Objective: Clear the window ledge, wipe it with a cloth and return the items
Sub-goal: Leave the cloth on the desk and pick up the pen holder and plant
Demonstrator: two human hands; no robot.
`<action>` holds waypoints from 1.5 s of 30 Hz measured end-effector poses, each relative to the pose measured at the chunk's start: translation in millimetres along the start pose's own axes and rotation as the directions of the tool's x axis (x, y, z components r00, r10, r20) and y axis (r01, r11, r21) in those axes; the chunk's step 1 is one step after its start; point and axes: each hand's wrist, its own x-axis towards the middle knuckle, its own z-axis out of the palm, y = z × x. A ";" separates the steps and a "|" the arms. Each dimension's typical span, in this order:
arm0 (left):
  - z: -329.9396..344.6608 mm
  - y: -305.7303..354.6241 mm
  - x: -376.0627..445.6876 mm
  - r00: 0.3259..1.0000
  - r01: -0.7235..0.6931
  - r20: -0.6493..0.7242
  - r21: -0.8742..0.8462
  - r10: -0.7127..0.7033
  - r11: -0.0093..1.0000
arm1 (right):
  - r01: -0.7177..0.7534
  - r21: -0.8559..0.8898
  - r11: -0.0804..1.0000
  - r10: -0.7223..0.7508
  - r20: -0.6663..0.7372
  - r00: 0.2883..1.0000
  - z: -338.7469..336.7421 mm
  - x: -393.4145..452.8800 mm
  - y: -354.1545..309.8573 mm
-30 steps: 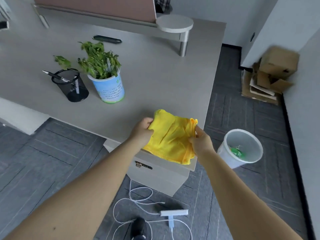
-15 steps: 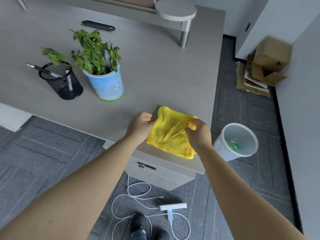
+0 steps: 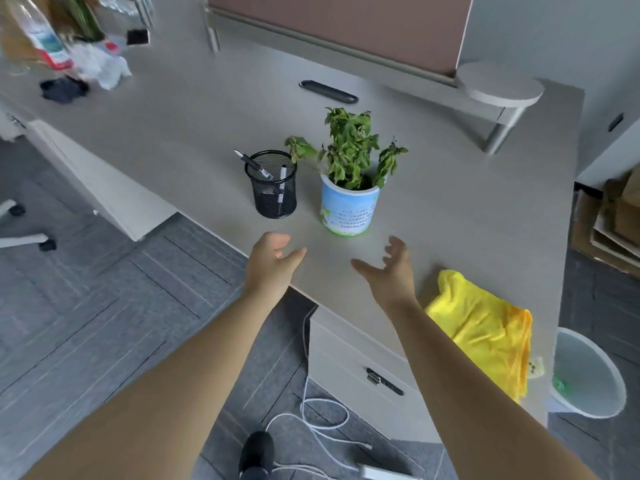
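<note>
Hands (image 3: 272, 259) (image 3: 393, 270) outstretched, fingers loosely spread, above desk (image 3: 180, 133).

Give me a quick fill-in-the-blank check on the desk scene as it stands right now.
1. The cloth lying at the desk edge is ____ in colour.
2. The mesh cup holding pens stands to the ____ of the potted plant.
3. Both the left hand and right hand hold ____.
4. The white bin stands on the ____.

Missing words: yellow; left; nothing; floor
</note>
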 end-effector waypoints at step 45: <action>35.3 55.9 36.9 0.770 -0.216 0.537 -0.290 0.345 0.932 | 0.285 0.134 0.949 -0.122 -0.680 0.723 -51.7 -56.9 -8.1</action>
